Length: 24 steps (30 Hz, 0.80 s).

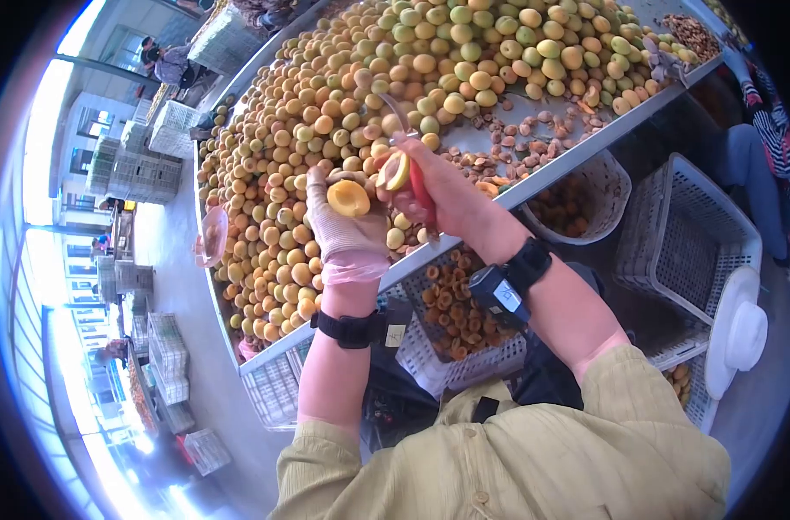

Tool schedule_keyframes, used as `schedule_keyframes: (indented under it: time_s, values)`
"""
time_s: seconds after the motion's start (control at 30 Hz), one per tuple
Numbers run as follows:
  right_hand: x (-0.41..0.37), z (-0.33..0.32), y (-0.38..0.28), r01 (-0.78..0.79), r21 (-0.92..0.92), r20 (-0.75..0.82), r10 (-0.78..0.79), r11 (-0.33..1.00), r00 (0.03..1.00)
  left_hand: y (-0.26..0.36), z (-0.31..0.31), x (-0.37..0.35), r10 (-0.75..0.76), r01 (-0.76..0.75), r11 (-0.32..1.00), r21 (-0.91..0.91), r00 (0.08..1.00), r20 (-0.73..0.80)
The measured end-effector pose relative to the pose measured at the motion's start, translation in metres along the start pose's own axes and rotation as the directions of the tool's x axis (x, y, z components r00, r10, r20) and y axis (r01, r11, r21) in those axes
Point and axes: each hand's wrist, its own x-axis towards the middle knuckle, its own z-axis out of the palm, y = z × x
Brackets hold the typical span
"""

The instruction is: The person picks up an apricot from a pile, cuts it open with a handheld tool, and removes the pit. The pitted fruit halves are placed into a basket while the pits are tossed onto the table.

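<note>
My left hand (343,232), in a pale glove with a pink cuff, holds an apricot half (349,199) with its cut face up. My right hand (451,191) grips a knife (421,184) with a red handle; its curved blade points up and away. Against the right fingers sits another apricot half (394,172), with a dark pit showing in its cut face. Both hands are close together above the heap of whole apricots (282,165) on the metal-edged table.
Loose pits (534,134) lie on the table right of my hands. Below the table edge (577,152), a crate (464,364) holds apricot halves, and a white basket (616,195) holds more. An empty crate (685,238) and a white stool (742,334) stand right. A co-worker's leg (746,173) shows beyond.
</note>
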Motion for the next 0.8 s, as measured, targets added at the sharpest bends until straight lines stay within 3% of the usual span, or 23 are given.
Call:
schedule_keyframes:
  time_s: [0.03, 0.13, 0.17, 0.2, 0.23, 0.27, 0.3, 0.33, 0.37, 0.4, 0.43, 0.47, 0.5, 0.53, 0.57, 0.63, 0.67, 0.7, 0.73, 0.77, 0.8]
  values:
    - [-0.002, 0.0, -0.003, -0.011, -0.005, 0.005, 0.011, 1.0, 1.0, -0.001, -0.006, 0.001, -0.172, 0.171, 0.979, -0.107, 0.985, -0.006]
    - [0.0, -0.009, -0.003, 0.089, -0.063, -0.003, -0.09, 0.994, 0.996, -0.007, -0.031, 0.017, -0.263, 0.296, 0.875, -0.383, 0.955, 0.136]
    - [0.0, -0.011, -0.004, 0.106, -0.14, -0.028, -0.111, 0.984, 0.993, -0.009, -0.038, 0.017, -0.337, 0.31, 0.875, -0.371, 0.941, -0.008]
    - [0.0, -0.01, -0.004, 0.121, -0.215, -0.051, -0.134, 0.969, 0.99, -0.012, -0.052, 0.024, -0.338, 0.307, 0.873, -0.38, 0.941, -0.017]
    - [0.004, -0.01, 0.002, 0.108, -0.22, -0.052, -0.122, 0.97, 0.991, -0.014, -0.07, 0.035, -0.551, 0.505, 0.492, -0.709, 0.811, 0.196]
    - [0.009, -0.013, 0.011, 0.303, -0.608, 0.078, -0.325, 0.734, 0.942, -0.019, -0.088, 0.045, -0.597, 0.573, -0.035, -0.819, 0.645, 0.477]
    - [0.014, -0.014, 0.017, 0.44, -0.84, 0.283, -0.435, 0.318, 0.855, -0.019, -0.088, 0.044, -0.593, 0.567, -0.045, -0.823, 0.648, 0.478]
    - [0.018, -0.013, 0.022, 0.433, -0.844, 0.282, -0.425, 0.316, 0.86, -0.016, -0.08, 0.039, -0.576, 0.577, 0.335, -0.745, 0.751, 0.322]
    - [0.022, -0.012, 0.028, 0.395, -0.77, 0.161, -0.447, 0.5, 0.88, -0.015, -0.073, 0.034, -0.494, 0.506, 0.664, -0.551, 0.85, 0.184]
    - [0.025, -0.011, 0.032, 0.355, -0.661, 0.036, -0.445, 0.661, 0.895, -0.017, -0.07, 0.03, -0.357, 0.367, 0.89, -0.27, 0.93, 0.088]
    - [0.019, 0.002, 0.021, 0.243, -0.565, -0.153, -0.389, 0.788, 0.908, -0.021, -0.073, 0.017, -0.16, 0.167, 0.986, -0.019, 0.97, 0.181]
    - [0.02, 0.0, 0.018, 0.235, -0.576, -0.155, -0.388, 0.783, 0.909, -0.009, -0.076, 0.013, -0.415, 0.456, 0.878, -0.145, 0.877, 0.243]
    - [0.022, -0.004, 0.014, 0.202, -0.449, -0.206, -0.32, 0.871, 0.925, -0.001, -0.066, -0.007, -0.45, 0.412, 0.891, 0.193, 0.856, 0.254]
    - [0.023, -0.005, 0.01, 0.167, -0.307, -0.244, -0.247, 0.937, 0.938, 0.002, -0.058, -0.022, -0.485, 0.312, 0.802, 0.509, 0.838, 0.251]
    - [0.023, 0.0, 0.012, 0.174, -0.26, -0.282, -0.247, 0.95, 0.927, -0.003, -0.058, -0.023, -0.485, 0.313, 0.805, 0.504, 0.836, 0.256]
    - [0.028, 0.002, 0.022, 0.207, -0.247, -0.298, -0.278, 0.947, 0.913, -0.013, -0.059, -0.027, -0.348, 0.29, 0.901, 0.322, 0.927, 0.138]
    - [0.03, 0.004, 0.027, 0.244, -0.232, -0.31, -0.31, 0.941, 0.899, -0.017, -0.056, -0.027, -0.348, 0.292, 0.902, 0.318, 0.928, 0.135]
    - [0.032, 0.009, 0.034, 0.252, -0.323, -0.33, -0.358, 0.912, 0.873, -0.022, -0.049, -0.026, -0.257, 0.203, 0.948, 0.246, 0.943, 0.211]
    - [0.038, 0.01, 0.048, 0.383, -0.38, -0.272, -0.498, 0.842, 0.824, -0.028, -0.042, -0.023, -0.159, 0.115, 0.979, 0.166, 0.947, 0.279]
    - [0.043, 0.005, 0.058, 0.432, -0.498, -0.175, -0.576, 0.752, 0.799, -0.038, -0.038, -0.015, -0.266, 0.251, 0.963, 0.099, 0.945, 0.19]
    - [0.045, 0.004, 0.063, 0.477, -0.601, -0.069, -0.636, 0.641, 0.768, -0.04, -0.037, -0.01, -0.27, 0.256, 0.962, 0.093, 0.944, 0.19]
